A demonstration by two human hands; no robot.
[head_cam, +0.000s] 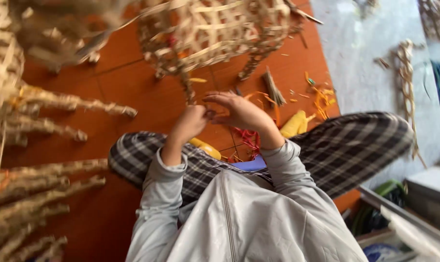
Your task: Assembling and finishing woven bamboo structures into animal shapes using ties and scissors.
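Left hand [190,122] fisted, right hand [237,110] spread, working a woven leg [185,82].
Pale, straw-wrapped, hanging from frame [215,29], just above left hand.

Free room: bare orange floor [132,92] left of the left hand [188,123]. Obstacles: woven frame [215,29] directly ahead, one leg [186,85] reaching down to the left hand; wrapped legs [60,102] crowding the far left; straw bundle [274,90] and orange scraps [322,99] beyond the right hand [239,111]; crossed checked-trousered legs [346,145] closing both sides
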